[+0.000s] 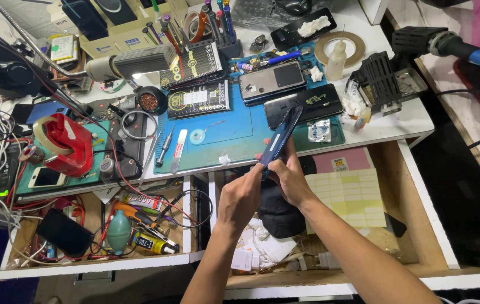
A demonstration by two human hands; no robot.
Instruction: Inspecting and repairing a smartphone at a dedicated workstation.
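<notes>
Both hands met over the open right-hand drawer [420,225] of the white workbench. The right hand [291,179] gripped the lower end of a slim dark-blue phone body [280,138], held edge-on and tilted up toward the blue rubber work mat [234,143]. The left hand [244,196] was pinched against that same lower edge; its fingertips were clenched on the frame, though whether they also held a small tool I could not tell.

The step looked, by my judgement, like working along the phone's edge seam. Doing it well would call for a steady brace from the right hand, light pressure from the left, and keeping the body over the drawer or mat (so any loosened part lands somewhere findable).

As for packages and labels: a sheet of pale-yellow rectangular stickers [345,194] lay in the drawer just right of the hands, with a pink card [338,160] bearing a small white barcode label above it. Two black booklet-like packs with gold print [197,84] sat at the mat's upper left. A small silvery foil sachet [319,130] rested on the mat beside a black phone panel [304,104]. In the left drawer lay yellow-and-black glue tubes [150,242].
</notes>
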